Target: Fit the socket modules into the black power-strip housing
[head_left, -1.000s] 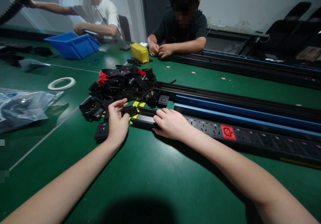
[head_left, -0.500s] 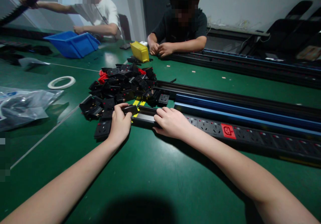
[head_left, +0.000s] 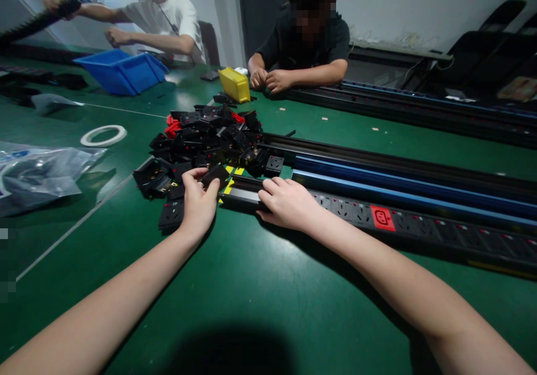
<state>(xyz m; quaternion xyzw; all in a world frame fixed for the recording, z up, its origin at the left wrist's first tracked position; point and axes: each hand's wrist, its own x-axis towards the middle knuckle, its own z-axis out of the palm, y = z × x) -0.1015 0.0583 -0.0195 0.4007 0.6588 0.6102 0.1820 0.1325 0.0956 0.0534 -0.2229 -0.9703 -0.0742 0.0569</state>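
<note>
My left hand [head_left: 197, 201] pinches a small black socket module [head_left: 215, 174] between thumb and fingers, tilted up just left of the open end of a long black power strip [head_left: 419, 226]. My right hand [head_left: 287, 202] lies curled over the strip near that end, fingers pressing its top. The strip carries several black sockets and one red socket [head_left: 382, 217]. A heap of black and red socket modules [head_left: 210, 137] lies just beyond my left hand.
More long black and blue rails [head_left: 398, 173] lie behind the strip. A yellow bin [head_left: 234, 85], a blue bin [head_left: 121, 71], a white tape ring [head_left: 103, 135] and a plastic bag [head_left: 37, 173] sit on the green table. Two other people work across it.
My left hand has lifted and tilted the black module slightly away from the strip's end. My right hand has stayed on the strip. The person at the far left moved both arms.
</note>
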